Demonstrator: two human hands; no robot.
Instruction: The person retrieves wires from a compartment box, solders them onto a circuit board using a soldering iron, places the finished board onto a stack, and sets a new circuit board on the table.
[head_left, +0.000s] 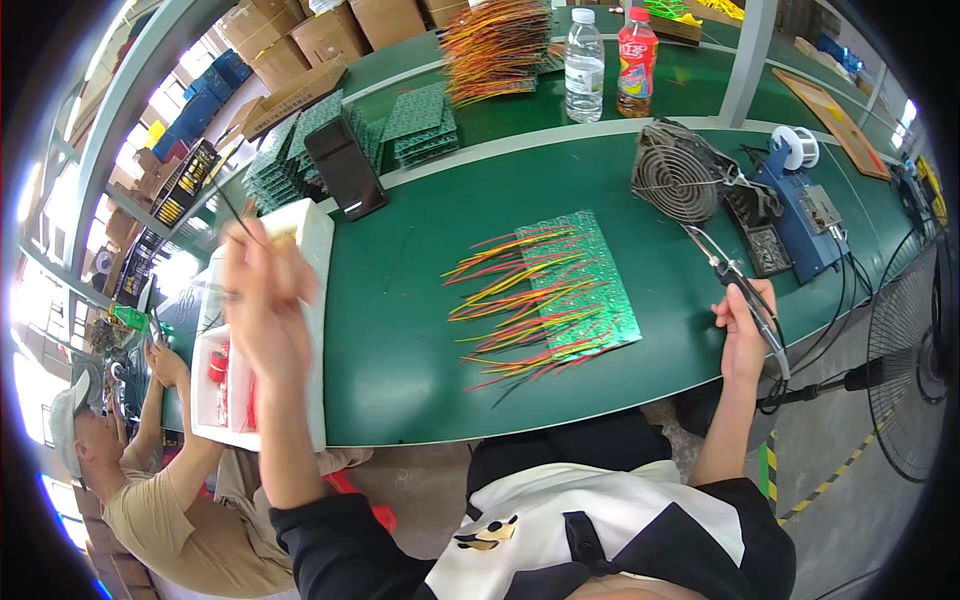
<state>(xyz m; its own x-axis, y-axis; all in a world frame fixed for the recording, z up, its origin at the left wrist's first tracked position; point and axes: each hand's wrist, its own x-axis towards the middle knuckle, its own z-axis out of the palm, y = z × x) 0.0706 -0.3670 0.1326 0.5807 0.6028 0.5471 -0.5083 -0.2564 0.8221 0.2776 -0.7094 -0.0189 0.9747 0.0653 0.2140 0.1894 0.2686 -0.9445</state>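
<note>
The right hand (745, 325) has its fingers closed around the handle of the iron (733, 278), whose tip points away from the person, toward the fan (678, 182). The left hand (265, 300) is blurred, over the foam box (319, 290); a thin dark rod (232, 204) rises at its fingers, but I cannot tell whether they pinch it. The board (612, 275) lies on the table (420, 385) between the two hands, well apart from both, with red and yellow wires (490, 295) reaching past its left edge. To do this soldering well, in my judgement, the tip should come to the board from the right side, so that it does not touch the wire covers, and each joint should be heated only shortly. The cable (835, 310) could pull, so it is better kept loose beside the blue machine (800, 225).
</note>
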